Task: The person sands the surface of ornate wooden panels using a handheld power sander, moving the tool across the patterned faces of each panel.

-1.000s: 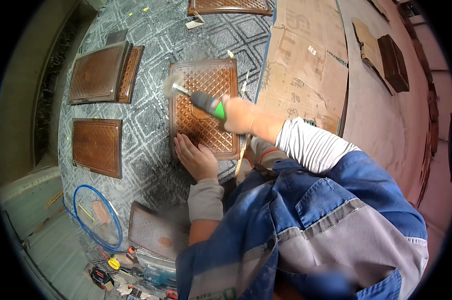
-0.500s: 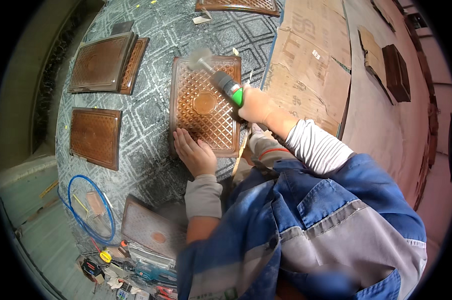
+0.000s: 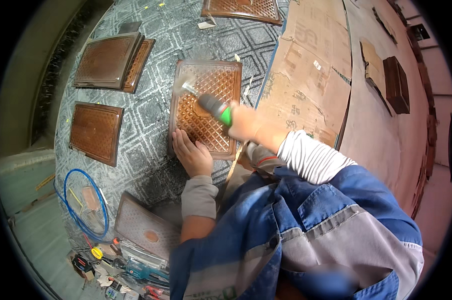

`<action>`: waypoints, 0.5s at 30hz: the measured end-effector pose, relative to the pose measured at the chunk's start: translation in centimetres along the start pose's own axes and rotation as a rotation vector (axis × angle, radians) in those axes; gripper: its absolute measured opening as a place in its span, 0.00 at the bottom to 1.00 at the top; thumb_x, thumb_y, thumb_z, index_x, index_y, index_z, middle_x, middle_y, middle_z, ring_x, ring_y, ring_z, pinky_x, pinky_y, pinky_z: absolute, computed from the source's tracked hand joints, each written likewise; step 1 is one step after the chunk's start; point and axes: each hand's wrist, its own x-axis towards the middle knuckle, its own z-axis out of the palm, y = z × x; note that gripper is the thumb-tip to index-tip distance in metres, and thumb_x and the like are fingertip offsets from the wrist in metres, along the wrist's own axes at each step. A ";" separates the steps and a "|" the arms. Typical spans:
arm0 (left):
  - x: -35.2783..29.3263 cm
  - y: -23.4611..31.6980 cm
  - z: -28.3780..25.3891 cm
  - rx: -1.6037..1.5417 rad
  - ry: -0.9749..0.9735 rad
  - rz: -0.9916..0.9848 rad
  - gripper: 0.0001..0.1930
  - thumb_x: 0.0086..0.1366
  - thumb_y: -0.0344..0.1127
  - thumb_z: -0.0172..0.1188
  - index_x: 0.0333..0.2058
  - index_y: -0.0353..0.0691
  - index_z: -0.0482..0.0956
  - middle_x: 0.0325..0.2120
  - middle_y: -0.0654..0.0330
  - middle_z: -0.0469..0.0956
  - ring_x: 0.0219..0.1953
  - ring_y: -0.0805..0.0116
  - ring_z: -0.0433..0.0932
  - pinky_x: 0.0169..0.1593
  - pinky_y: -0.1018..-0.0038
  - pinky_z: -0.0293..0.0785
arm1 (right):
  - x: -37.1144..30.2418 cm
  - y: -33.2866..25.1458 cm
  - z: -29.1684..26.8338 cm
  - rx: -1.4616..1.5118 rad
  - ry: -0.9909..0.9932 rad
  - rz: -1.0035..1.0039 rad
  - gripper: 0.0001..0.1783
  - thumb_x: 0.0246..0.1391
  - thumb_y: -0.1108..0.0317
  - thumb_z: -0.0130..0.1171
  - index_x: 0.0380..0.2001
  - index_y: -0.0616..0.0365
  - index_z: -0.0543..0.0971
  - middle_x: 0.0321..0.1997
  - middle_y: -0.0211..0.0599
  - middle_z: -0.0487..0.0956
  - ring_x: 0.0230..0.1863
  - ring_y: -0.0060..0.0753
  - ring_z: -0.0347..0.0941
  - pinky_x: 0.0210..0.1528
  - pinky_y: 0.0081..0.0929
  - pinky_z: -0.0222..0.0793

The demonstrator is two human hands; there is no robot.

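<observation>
A brown rectangular panel (image 3: 223, 82) with a raised lattice pattern and an oval in its middle lies flat in front of me. My left hand (image 3: 193, 155) rests on its near left corner, palm down with fingers stretched out. In my right hand (image 3: 245, 122) is a dark hand-held rotary tool (image 3: 213, 106) with a green band, held over the panel. The tool's silver shaft points to the far left, and its head (image 3: 187, 85) is blurred, over the left part of the panel. Whether the head touches the surface I cannot tell.
Similar panels (image 3: 106, 60) lie stacked at the left, with another panel (image 3: 96, 132) nearer. Below are a coiled blue hose (image 3: 106, 210), a greyish panel (image 3: 141, 225) and a heap of tools (image 3: 141, 267). Flattened cardboard (image 3: 311, 65) covers the right side of the patterned carpet (image 3: 146, 115).
My right hand has drawn the rotary tool nearer and to the left, from the panel's far edge over its left part. My left hand has stayed on the near left corner.
</observation>
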 end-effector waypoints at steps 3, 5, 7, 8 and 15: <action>-0.5 -0.8 0.1 -0.014 -0.061 0.005 0.33 0.65 0.34 0.58 0.66 0.26 0.60 0.66 0.45 0.61 0.72 0.45 0.56 0.73 0.50 0.55 | -0.5 -0.7 1.7 -0.010 -0.054 0.027 0.27 0.45 0.72 0.61 0.50 0.70 0.71 0.40 0.65 0.82 0.46 0.61 0.81 0.51 0.43 0.77; -1.3 -1.6 -0.7 -0.015 -0.126 0.043 0.37 0.65 0.39 0.61 0.67 0.27 0.59 0.68 0.45 0.58 0.73 0.45 0.54 0.74 0.50 0.53 | 1.0 1.4 1.5 0.022 0.077 0.089 0.27 0.45 0.71 0.61 0.50 0.70 0.71 0.41 0.63 0.82 0.47 0.60 0.81 0.51 0.43 0.77; -2.4 -1.9 -2.6 -0.015 -0.176 0.111 0.41 0.64 0.45 0.64 0.68 0.28 0.57 0.71 0.45 0.55 0.74 0.45 0.51 0.74 0.50 0.51 | 0.2 0.7 -1.2 0.021 0.062 0.141 0.26 0.46 0.70 0.62 0.49 0.69 0.72 0.42 0.61 0.82 0.47 0.58 0.81 0.51 0.43 0.77; -2.3 -1.5 -3.6 -0.033 -0.255 0.116 0.50 0.59 0.55 0.69 0.69 0.29 0.55 0.72 0.44 0.52 0.75 0.45 0.49 0.75 0.50 0.49 | 0.2 0.9 -1.6 0.003 0.038 0.135 0.25 0.47 0.71 0.62 0.50 0.68 0.72 0.43 0.60 0.82 0.48 0.58 0.81 0.52 0.43 0.77; -1.8 -1.6 -4.0 -0.109 -0.285 0.118 0.61 0.46 0.64 0.74 0.69 0.28 0.55 0.71 0.42 0.54 0.74 0.42 0.51 0.73 0.46 0.50 | 0.2 1.9 0.4 0.019 -0.027 0.111 0.28 0.46 0.70 0.64 0.51 0.67 0.71 0.44 0.60 0.82 0.48 0.59 0.81 0.51 0.45 0.76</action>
